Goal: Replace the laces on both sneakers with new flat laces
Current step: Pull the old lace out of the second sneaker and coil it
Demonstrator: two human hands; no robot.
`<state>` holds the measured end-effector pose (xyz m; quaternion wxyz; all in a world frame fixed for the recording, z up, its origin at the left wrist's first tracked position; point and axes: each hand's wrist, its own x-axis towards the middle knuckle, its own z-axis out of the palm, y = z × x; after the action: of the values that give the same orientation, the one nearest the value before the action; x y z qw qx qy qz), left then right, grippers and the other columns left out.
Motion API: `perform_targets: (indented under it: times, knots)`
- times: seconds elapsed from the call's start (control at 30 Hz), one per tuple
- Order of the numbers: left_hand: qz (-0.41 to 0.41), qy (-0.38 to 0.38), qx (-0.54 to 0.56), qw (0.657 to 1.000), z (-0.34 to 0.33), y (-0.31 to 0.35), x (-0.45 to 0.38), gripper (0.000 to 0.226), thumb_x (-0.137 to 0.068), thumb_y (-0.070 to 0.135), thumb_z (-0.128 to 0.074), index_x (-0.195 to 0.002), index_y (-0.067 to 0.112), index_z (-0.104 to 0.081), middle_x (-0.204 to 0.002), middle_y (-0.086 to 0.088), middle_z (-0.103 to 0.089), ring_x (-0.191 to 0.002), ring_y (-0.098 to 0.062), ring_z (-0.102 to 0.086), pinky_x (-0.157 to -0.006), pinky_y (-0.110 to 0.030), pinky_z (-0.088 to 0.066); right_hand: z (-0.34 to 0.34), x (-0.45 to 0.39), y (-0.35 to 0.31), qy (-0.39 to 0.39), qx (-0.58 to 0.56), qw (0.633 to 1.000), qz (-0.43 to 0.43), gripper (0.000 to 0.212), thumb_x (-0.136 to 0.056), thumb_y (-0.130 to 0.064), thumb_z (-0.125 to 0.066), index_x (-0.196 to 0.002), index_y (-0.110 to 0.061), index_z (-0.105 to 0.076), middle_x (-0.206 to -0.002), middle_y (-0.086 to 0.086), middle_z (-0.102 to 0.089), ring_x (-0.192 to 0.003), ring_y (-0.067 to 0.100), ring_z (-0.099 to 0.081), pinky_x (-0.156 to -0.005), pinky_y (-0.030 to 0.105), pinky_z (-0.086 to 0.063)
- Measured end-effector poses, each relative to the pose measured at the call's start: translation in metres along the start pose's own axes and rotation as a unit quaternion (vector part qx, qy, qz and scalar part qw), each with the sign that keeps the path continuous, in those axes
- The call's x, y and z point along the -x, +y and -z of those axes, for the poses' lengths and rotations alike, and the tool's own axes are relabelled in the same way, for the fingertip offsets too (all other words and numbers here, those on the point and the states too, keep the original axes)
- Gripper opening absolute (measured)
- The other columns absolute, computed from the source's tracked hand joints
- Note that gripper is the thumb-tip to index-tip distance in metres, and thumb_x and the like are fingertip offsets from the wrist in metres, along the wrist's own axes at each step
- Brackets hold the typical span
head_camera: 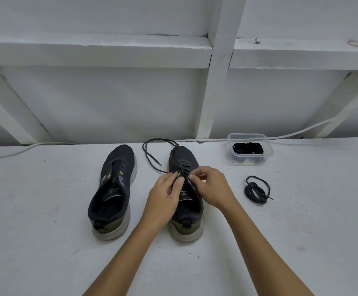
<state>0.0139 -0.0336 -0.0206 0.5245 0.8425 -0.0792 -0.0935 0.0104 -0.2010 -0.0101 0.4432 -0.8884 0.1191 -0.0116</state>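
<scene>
On the white painted table [45, 242], which runs back to a white framed wall with a pale cable [314, 127] along its foot, two black mesh sneakers with grey soles stand side by side, toes toward the wall and heels toward the person, presumably so the eyelets face up within easy reach. The left sneaker [112, 191] is already stripped: its eyelets show bare and its tongue lies open. The right sneaker [186, 201] is the one in hand and still carries a thin round black lace [150, 154] through its lower rows; the lace's free ends loop out over the toe and onto the table between the shoes, probably flung forward to stay clear of the fingers.

The left hand [165, 195] curls over the shoe's inner side near the top eyelets, steadying the upper; whether it also pinches the lace I cannot tell. The right hand [210, 185] is narrowed to a pinch at the crossings, seemingly on a strand of that lace, though the contact itself is too small to confirm.

To the right, well apart from the shoes, a clear plastic tub [267, 146] holds bundled black laces, likely the new flat ones, near the back edge. In front of it lies a coiled black round lace [257, 190], set aside.

Open table lies to both sides and toward the person, giving room to draw the lace out; the wall behind limits pulling forward.
</scene>
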Motion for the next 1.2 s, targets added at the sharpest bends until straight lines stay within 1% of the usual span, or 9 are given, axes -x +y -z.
perform_targets:
  times: [0.13, 0.27, 0.4, 0.5, 0.57, 0.67, 0.87, 1.07, 1.2]
  knots:
    - [-0.028, 0.037, -0.011, 0.999, 0.002, 0.006, -0.002, 0.034, -0.106, 0.035, -0.043, -0.125, 0.021, -0.068, -0.122, 0.012, -0.067, -0.111, 0.001, -0.057, -0.099, -0.019, -0.043, -0.002, -0.004, -0.001, -0.012, 0.060, 0.998, 0.024, 0.010, -0.104, -0.029, -0.048, -0.094, -0.029, -0.051, -0.083, -0.013, -0.063, -0.078, 0.007, -0.060, -0.063, 0.022, -0.039]
    - [-0.015, 0.043, -0.015, 0.999, 0.006, 0.003, -0.005, 0.032, -0.105, 0.035, -0.042, -0.104, 0.021, -0.071, -0.092, 0.015, -0.070, -0.090, 0.004, -0.060, -0.081, -0.018, -0.048, -0.005, -0.006, 0.000, 0.014, -0.003, 1.000, 0.004, 0.006, -0.103, -0.030, -0.051, -0.102, -0.026, -0.055, -0.088, -0.010, -0.067, -0.081, 0.007, -0.063, -0.070, 0.027, -0.046]
    - [-0.009, 0.039, -0.027, 0.999, 0.005, -0.001, -0.004, 0.033, -0.104, 0.036, -0.045, -0.125, 0.025, -0.068, -0.114, 0.021, -0.065, -0.108, 0.002, -0.057, -0.092, -0.011, -0.041, -0.006, -0.001, 0.004, -0.010, -0.053, 0.998, -0.013, 0.008, -0.093, -0.040, -0.069, -0.093, -0.032, -0.071, -0.088, -0.017, -0.073, -0.083, -0.007, -0.065, -0.071, 0.009, -0.045]
    - [-0.014, 0.040, -0.032, 0.999, 0.003, -0.002, -0.005, 0.035, -0.104, 0.033, -0.045, -0.131, 0.022, -0.064, -0.131, 0.013, -0.062, -0.115, 0.004, -0.050, -0.091, 0.002, -0.030, -0.008, -0.002, 0.003, -0.003, -0.028, 1.000, 0.003, 0.009, -0.095, -0.036, -0.067, -0.089, -0.029, -0.069, -0.088, -0.015, -0.072, -0.084, 0.000, -0.066, -0.075, 0.018, -0.049]
    - [-0.015, 0.030, -0.029, 0.999, 0.003, -0.004, -0.005, 0.036, -0.104, 0.035, -0.045, -0.134, 0.023, -0.062, -0.134, 0.014, -0.060, -0.118, 0.004, -0.049, -0.096, -0.004, -0.031, -0.009, -0.003, 0.001, 0.016, -0.018, 1.000, 0.003, 0.010, -0.100, -0.032, -0.056, -0.093, -0.027, -0.061, -0.090, -0.013, -0.068, -0.084, 0.007, -0.065, -0.076, 0.028, -0.051]
    - [-0.007, 0.017, -0.010, 1.000, 0.003, -0.007, -0.004, 0.038, -0.104, 0.039, -0.043, -0.136, 0.027, -0.060, -0.134, 0.018, -0.057, -0.121, 0.006, -0.047, -0.101, -0.011, -0.031, -0.008, -0.004, 0.001, 0.031, -0.051, 0.998, -0.012, 0.011, -0.104, -0.030, -0.049, -0.096, -0.026, -0.057, -0.091, -0.012, -0.067, -0.083, 0.006, -0.063, -0.070, 0.024, -0.047]
    - [0.011, 0.020, 0.020, 1.000, 0.001, -0.011, -0.003, 0.037, -0.103, 0.042, -0.044, -0.136, 0.032, -0.059, -0.129, 0.025, -0.053, -0.122, 0.006, -0.046, -0.098, -0.010, -0.031, -0.008, -0.002, 0.005, -0.025, -0.093, 0.995, -0.013, 0.011, -0.093, -0.035, -0.069, -0.086, -0.027, -0.071, -0.084, -0.011, -0.074, -0.082, 0.003, -0.068, -0.075, 0.019, -0.050]
    - [0.011, 0.025, 0.017, 0.999, 0.001, -0.012, -0.004, 0.036, -0.103, 0.043, -0.044, -0.133, 0.034, -0.060, -0.127, 0.027, -0.054, -0.121, 0.006, -0.048, -0.101, -0.016, -0.036, 0.000, -0.012, 0.003, 0.010, -0.071, 0.997, -0.018, 0.013, -0.106, -0.032, -0.045, -0.096, -0.027, -0.053, -0.094, -0.004, -0.071, -0.089, 0.014, -0.067, -0.077, 0.029, -0.051]
    - [0.010, 0.032, 0.008, 0.999, -0.001, -0.012, -0.006, 0.034, -0.102, 0.042, -0.046, -0.132, 0.034, -0.061, -0.127, 0.026, -0.055, -0.120, 0.006, -0.048, -0.097, -0.010, -0.033, -0.005, -0.004, 0.004, -0.022, -0.090, 0.996, -0.019, 0.022, -0.095, -0.047, -0.063, -0.082, -0.029, -0.065, -0.078, -0.015, -0.071, -0.074, -0.004, -0.064, -0.063, 0.012, -0.043]
